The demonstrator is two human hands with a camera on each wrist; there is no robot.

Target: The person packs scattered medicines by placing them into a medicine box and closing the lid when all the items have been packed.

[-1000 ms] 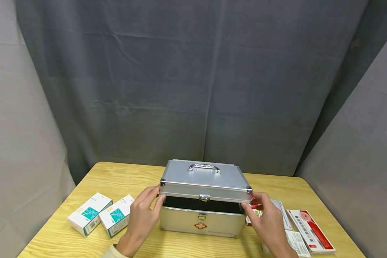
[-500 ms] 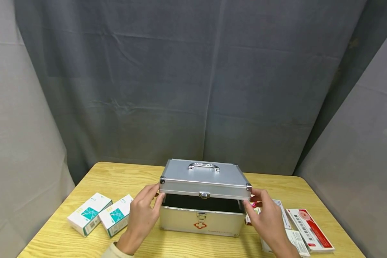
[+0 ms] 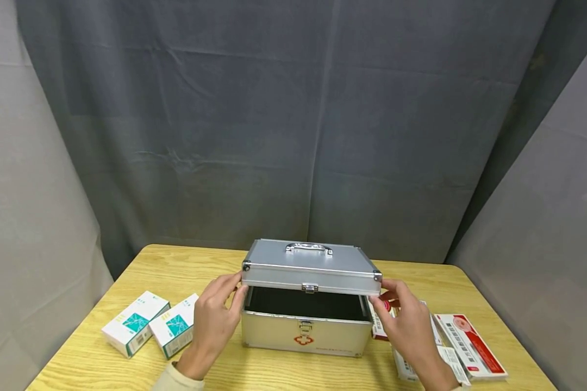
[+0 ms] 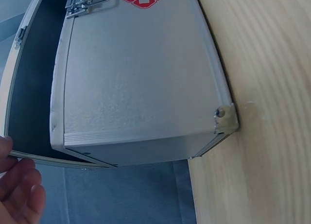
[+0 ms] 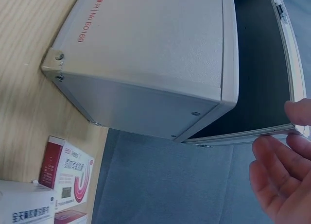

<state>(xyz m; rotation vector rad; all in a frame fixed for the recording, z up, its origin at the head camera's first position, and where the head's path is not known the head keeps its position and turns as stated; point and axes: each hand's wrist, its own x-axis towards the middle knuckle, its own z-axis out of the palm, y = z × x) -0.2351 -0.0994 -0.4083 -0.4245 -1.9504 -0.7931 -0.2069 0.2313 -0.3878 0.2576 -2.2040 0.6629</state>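
Observation:
A silver metal first-aid case (image 3: pixel 269 331) with a red cross emblem stands at the middle of the table, its lid (image 3: pixel 313 258) partly raised. Dark interior shows through the gap below the lid's front edge. My left hand (image 3: pixel 215 320) holds the lid's left front corner between thumb and fingers. At the right front corner, my right hand (image 3: pixel 408 326) pinches the lid, thumb on the front edge and fingers at the side. In the right wrist view, the lid (image 5: pixel 297 73) tilts up away from the case body (image 5: pixel 146 44). The front latch (image 3: pixel 305 327) hangs unfastened.
Two white and teal medicine boxes (image 3: pixel 137 324) lie on the table to the left. Several more medicine boxes lie on the right, including a red and white one (image 3: pixel 471 346), partly behind the right hand. A grey curtain (image 3: pixel 225 136) hangs behind the table.
Both hands have moved up slightly with the lid. Its front edge sits higher, and the gap over the case body has widened. The case body and the medicine boxes have stayed put.

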